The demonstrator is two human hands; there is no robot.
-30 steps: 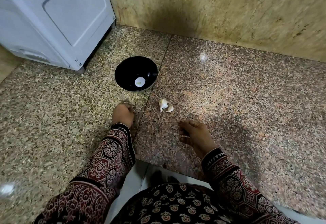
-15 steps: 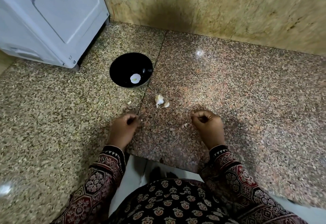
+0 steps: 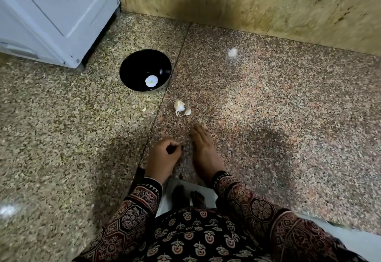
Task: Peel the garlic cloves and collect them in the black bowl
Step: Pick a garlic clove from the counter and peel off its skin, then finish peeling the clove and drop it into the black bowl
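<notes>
Nearest: patterned sleeves (image 3: 142, 204) on both arms, reaching out over a speckled granite floor (image 3: 61, 138).

Left hand (image 3: 162, 158): low over the floor seam, fingers curled into a loose fist, nothing visible inside.

Right hand (image 3: 206, 152): just beside the left, palm down, fingers straight and close together, tips pointing away from the body toward the garlic, short of touching it.

Further out, on the pinkish slab: a partly broken garlic bulb (image 3: 179, 106) with a loose garlic clove (image 3: 187, 112) touching or nearly touching its right side, both still in skin. Left of the seam, a small pale scrap (image 3: 144, 109).

Beyond that, the black bowl (image 3: 134, 65), upright, just left of the seam, apart from the garlic. At its bottom a white, faintly yellow patch (image 3: 151, 81); clove or glare, cannot tell.

Farthest: a white appliance (image 3: 57, 14) at the left corner and a beige stone wall (image 3: 268, 3).
</notes>
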